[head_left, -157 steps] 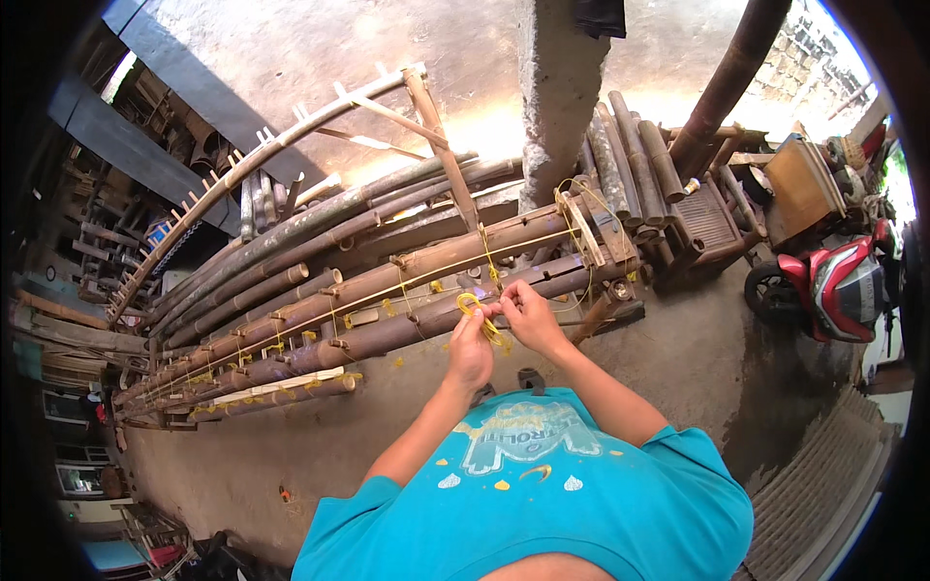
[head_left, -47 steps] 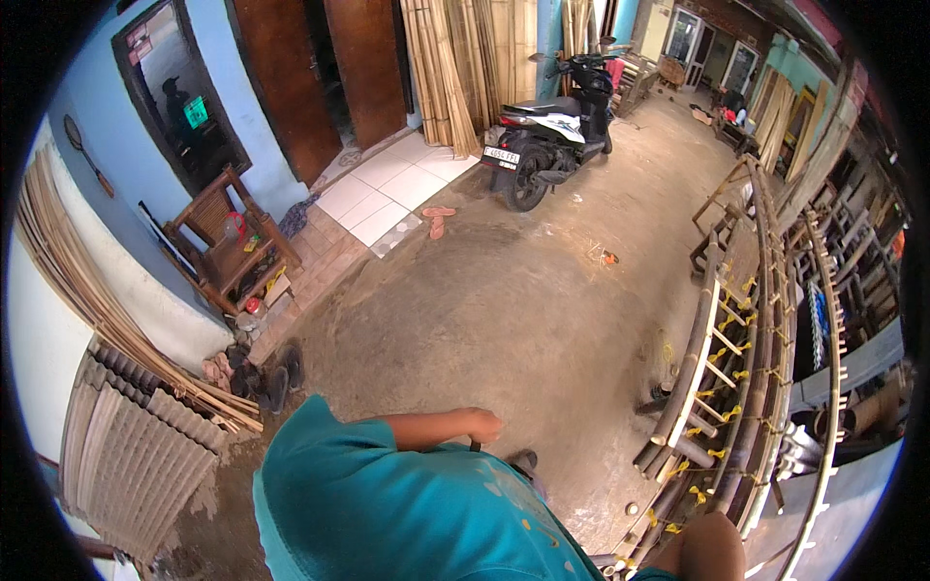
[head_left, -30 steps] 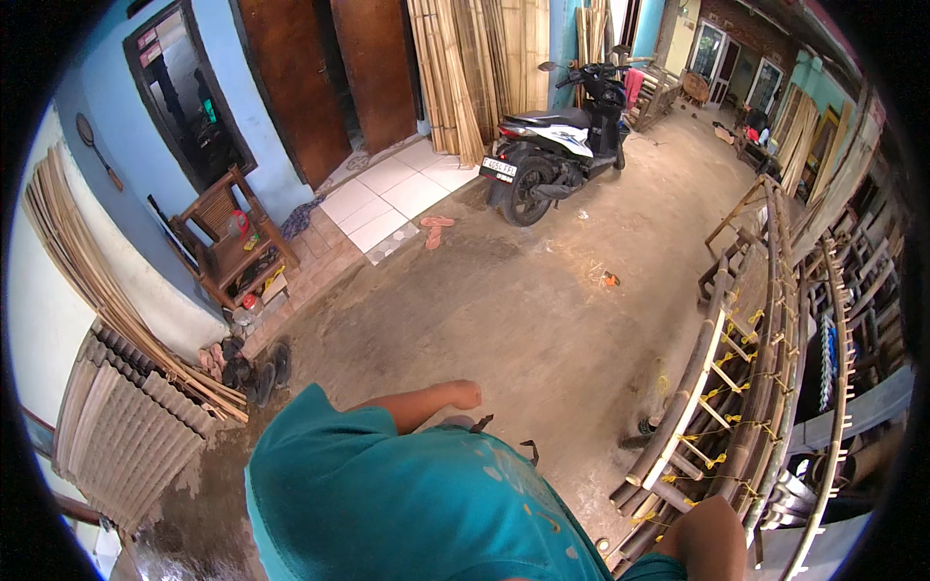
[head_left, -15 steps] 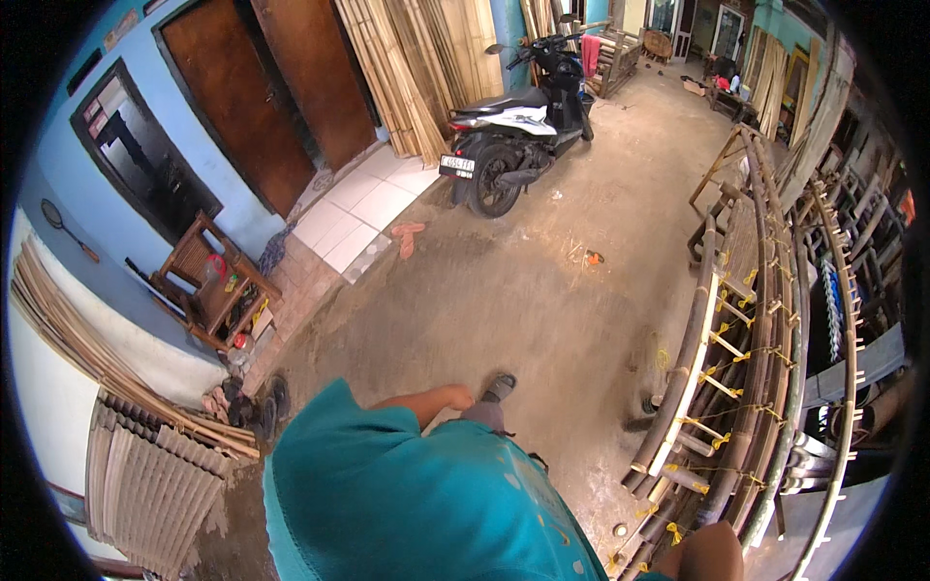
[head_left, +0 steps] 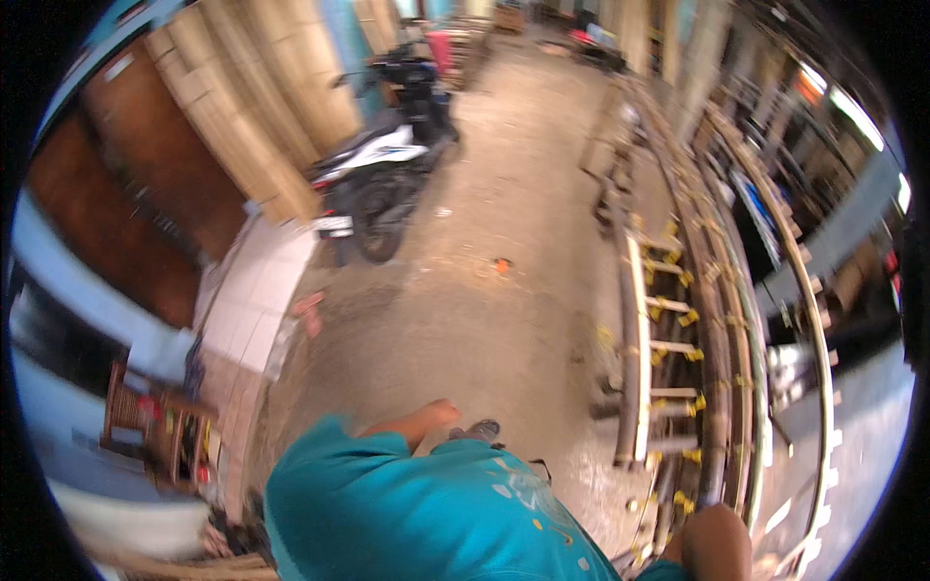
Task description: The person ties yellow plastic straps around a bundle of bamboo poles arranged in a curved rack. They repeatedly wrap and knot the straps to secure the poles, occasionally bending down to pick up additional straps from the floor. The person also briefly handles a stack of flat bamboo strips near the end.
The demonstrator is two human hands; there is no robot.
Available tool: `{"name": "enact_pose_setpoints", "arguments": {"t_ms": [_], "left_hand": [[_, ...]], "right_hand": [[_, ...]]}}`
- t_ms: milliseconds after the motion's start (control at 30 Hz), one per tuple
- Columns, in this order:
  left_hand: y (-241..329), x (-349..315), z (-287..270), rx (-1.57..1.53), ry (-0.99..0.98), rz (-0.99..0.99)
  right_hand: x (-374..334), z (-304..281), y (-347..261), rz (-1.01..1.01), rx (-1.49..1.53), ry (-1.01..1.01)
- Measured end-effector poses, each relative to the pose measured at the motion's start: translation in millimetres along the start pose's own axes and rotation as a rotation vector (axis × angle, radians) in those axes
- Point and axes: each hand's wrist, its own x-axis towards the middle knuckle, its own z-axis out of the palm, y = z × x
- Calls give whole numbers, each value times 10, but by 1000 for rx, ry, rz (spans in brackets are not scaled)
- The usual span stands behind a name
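Note:
Beyond the teal shirt, my left hand hangs over the concrete floor beside my shoe. It touches nothing that I can see, and blur hides how its fingers lie. At the lower right, a bare part of my right arm shows; the hand itself is out of sight. Nearest to that arm stand long bamboo poles, tied with yellow bindings. Pale crosspieces join some of them like the rungs of a ladder.
A motorbike stands at the left by leaning bamboo strips. Wooden doors, a tiled step and a wooden chair line the left wall. An orange scrap lies on the floor. A pegged pole curves along the right.
My view has turned to the right, so the motorbike, doors and chair sit farther left. The poles beside my right arm look more upright, and the picture is blurrier.

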Motion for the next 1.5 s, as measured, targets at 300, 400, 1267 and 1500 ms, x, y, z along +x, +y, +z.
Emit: {"name": "enact_pose_setpoints", "arguments": {"t_ms": [300,400,1267,1500], "left_hand": [[-563,1176,-1008,-497,-180,-334],[-370,1473,-1466,-606,-134,-348],[2562,2126,-787,-231,-314,-152],[4365,1506,62,-118,-419,130]], "right_hand": [[353,105,-531,41,-51,170],[502,226,-647,97,-93,244],[-1565,3381,-792,1310,-5,1924],[-1828,4570,-1513,1332,211,2377]]}}
